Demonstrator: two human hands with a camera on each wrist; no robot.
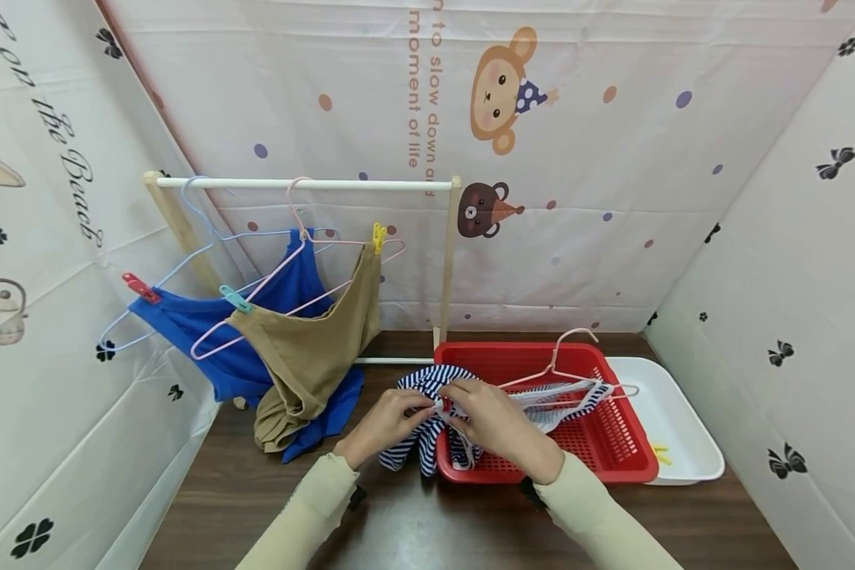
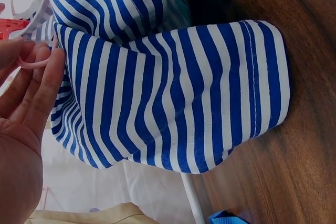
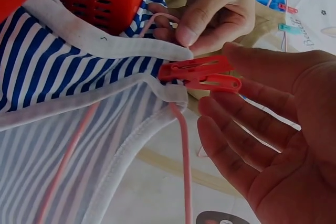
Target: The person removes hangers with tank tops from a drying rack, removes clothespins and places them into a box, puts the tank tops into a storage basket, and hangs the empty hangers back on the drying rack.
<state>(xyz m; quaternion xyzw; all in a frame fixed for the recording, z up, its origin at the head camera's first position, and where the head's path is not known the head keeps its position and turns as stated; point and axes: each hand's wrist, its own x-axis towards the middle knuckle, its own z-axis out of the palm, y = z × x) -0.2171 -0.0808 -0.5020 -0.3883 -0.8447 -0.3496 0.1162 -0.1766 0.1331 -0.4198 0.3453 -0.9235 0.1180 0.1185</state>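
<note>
A blue-and-white striped garment with white edging (image 2: 157, 87) lies partly over the left rim of the red basket (image 1: 630, 431). A pink hanger (image 3: 186, 166) runs through it, its hook standing up over the basket in the head view. My left hand (image 1: 392, 419) pinches the hanger's rounded end between thumb and fingers, beside the cloth. A red clothespin (image 3: 202, 69) has its nose on the garment's white edge. My right hand (image 3: 273, 114) holds the clothespin's handles, thumb above and a finger below.
At left, a rack with a white rail (image 1: 370, 184) bears a blue garment (image 1: 221, 317) and a khaki garment (image 1: 306, 340), clipped to hangers. Right of the basket stands a white tray (image 1: 684, 412) with yellow clothespins (image 1: 660, 453). Printed cloth walls surround the brown table (image 1: 399, 522).
</note>
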